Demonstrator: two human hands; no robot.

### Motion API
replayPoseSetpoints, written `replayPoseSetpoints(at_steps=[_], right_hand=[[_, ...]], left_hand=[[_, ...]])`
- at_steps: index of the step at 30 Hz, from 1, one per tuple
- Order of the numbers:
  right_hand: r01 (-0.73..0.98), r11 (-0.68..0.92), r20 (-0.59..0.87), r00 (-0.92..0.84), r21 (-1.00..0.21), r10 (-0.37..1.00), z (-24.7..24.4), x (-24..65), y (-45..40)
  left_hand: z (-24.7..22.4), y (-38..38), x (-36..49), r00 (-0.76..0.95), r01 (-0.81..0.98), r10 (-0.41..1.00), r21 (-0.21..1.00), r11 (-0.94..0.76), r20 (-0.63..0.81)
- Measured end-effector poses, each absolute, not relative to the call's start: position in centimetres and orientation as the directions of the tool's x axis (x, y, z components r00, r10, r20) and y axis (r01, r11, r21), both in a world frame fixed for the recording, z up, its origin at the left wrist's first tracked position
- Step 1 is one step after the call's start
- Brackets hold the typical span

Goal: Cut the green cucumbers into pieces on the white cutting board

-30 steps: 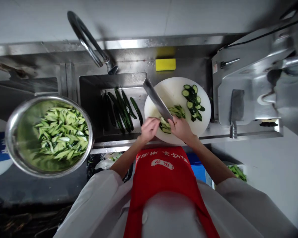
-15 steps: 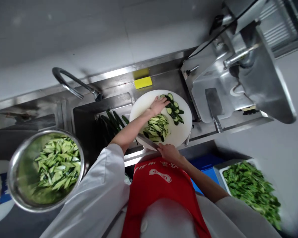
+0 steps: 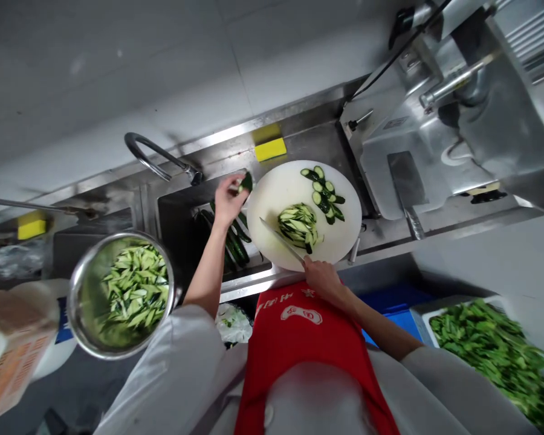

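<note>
My left hand (image 3: 229, 198) is raised over the sink at the left edge of the round white cutting board (image 3: 272, 187), its fingers closed on a short cucumber piece (image 3: 246, 182). With my right hand (image 3: 321, 277) I grip the handle of a knife (image 3: 281, 240). Its blade points left across the front of the board, beside a pile of sliced cucumber (image 3: 299, 225). Further right on the board lie several thick cucumber chunks (image 3: 324, 196). Whole cucumbers (image 3: 238, 244) rest in the sink below my left forearm.
A steel bowl (image 3: 78, 302) of cut cucumber stands left of the sink. Behind are a faucet (image 3: 161, 160) and a yellow sponge (image 3: 271, 149). A cleaver (image 3: 403, 184) lies at the right. Leafy greens (image 3: 489, 353) fill a white container at lower right.
My left hand has left the board, moving left over the sink, and now holds a cucumber piece. The knife blade has swung further onto the board. The whole view has shifted somewhat.
</note>
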State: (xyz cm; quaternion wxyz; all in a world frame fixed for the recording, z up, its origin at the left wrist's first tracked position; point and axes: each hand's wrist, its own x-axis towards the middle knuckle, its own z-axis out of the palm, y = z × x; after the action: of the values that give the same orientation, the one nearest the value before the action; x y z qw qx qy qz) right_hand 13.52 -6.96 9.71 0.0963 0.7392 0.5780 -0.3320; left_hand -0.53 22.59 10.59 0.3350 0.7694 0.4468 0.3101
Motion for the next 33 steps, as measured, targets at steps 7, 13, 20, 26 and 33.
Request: replayPoseSetpoints(at_steps=[7, 13, 20, 26, 33], right_hand=[[0.931, -0.329, -0.619, 0.164, -0.161, 0.768, 9.4, 14.3, -6.5], [0.967, -0.239, -0.628, 0.134, -0.085, 0.767, 9.5, 14.2, -6.4], [0.981, -0.176, -0.622, 0.091, -0.077, 0.778, 11.0, 14.3, -7.4], [0.982, -0.167, -0.618, 0.078, -0.087, 0.783, 10.9, 13.5, -6.2], [0.983, -0.175, -0.619, 0.106, -0.051, 0.778, 11.0, 13.3, -5.6]], left_hand=[[3.1, 7.0, -4.5, 0.231, 0.485, 0.971, 0.872, -0.062, -0.059], [0.0, 2.7, -1.0, 0.277, 0.485, 0.959, 0.852, -0.198, 0.064], [0.1, 4.3, -2.4, 0.616, 0.437, 0.76, 0.714, -0.547, 0.205], [0.0, 4.6, -2.1, 0.636, 0.416, 0.731, 0.689, -0.594, 0.246], [-0.5, 4.5, -2.2, 0.614, 0.383, 0.751, 0.739, -0.554, 0.245]])
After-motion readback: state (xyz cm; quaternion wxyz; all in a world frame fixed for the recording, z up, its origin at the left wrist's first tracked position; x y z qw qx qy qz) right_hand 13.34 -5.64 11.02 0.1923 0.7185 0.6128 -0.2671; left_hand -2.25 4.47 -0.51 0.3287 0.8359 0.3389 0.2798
